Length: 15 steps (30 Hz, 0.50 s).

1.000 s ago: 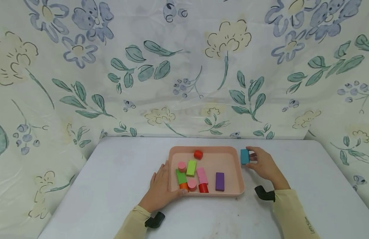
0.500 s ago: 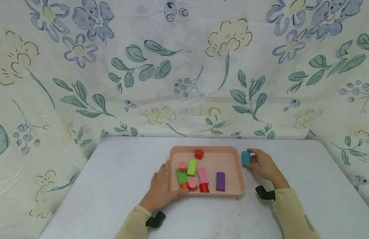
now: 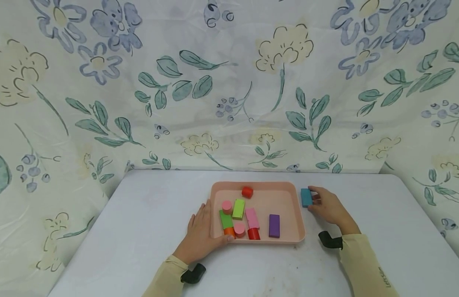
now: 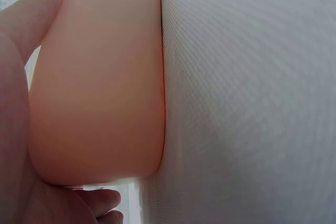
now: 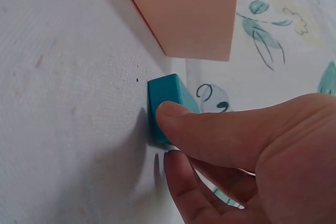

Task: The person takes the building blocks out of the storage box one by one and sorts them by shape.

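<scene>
A peach-pink tray (image 3: 285, 198) holds several coloured wooden blocks. My left hand (image 3: 201, 234) lies around its near left corner, straight fingers along the left side and thumb at the front rim; in the left wrist view the tray's outer wall (image 4: 100, 93) fills the space between thumb and fingers. Just outside the tray's right side, my right hand (image 3: 328, 205) pinches a blue rectangular block (image 3: 306, 197). The right wrist view has the thumb pressed on the near face of this block (image 5: 165, 87), low against the white table; the fingertips behind it are partly hidden.
Inside the tray are a purple block (image 3: 274, 226), a pink block (image 3: 251, 218), a lime block (image 3: 238, 209), a green block (image 3: 226, 220) and several red, pink and orange cylinders. Floral cloth (image 3: 229, 82) hangs behind the white table (image 3: 158, 198).
My right hand and the blue block have come slightly nearer along the tray's right side. My left hand and the blocks in the tray stay put.
</scene>
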Each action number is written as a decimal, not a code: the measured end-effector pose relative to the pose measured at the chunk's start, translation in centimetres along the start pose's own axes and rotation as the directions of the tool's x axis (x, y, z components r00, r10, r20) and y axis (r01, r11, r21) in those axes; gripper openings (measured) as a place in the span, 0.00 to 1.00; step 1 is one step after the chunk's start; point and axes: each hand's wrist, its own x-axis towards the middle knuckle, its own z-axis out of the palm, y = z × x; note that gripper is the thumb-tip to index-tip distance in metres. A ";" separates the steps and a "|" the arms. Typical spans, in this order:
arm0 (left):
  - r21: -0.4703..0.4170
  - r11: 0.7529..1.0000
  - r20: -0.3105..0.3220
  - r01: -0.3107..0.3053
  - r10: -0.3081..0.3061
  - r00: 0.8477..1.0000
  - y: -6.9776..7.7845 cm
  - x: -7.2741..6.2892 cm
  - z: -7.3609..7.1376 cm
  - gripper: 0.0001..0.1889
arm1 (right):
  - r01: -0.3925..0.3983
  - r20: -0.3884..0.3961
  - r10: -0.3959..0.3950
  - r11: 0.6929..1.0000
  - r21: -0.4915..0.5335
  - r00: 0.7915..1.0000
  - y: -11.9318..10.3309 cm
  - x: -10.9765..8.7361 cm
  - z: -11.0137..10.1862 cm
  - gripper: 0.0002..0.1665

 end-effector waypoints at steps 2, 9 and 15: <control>0.000 1.000 -0.003 -0.002 0.002 1.000 -0.1 0.0 0.0 0.65 | -0.002 0.005 0.002 1.000 0.003 1.000 0.1 0.0 0.0 0.39; 0.000 1.000 -0.006 -0.001 0.001 1.000 -0.2 0.0 0.2 0.66 | 0.011 0.000 -0.011 1.000 0.003 1.000 0.4 0.1 0.2 0.36; -0.003 1.000 -0.010 -0.004 0.004 1.000 -0.3 0.1 0.2 0.66 | -0.028 0.001 0.028 0.999 0.015 1.000 0.0 0.1 0.1 0.39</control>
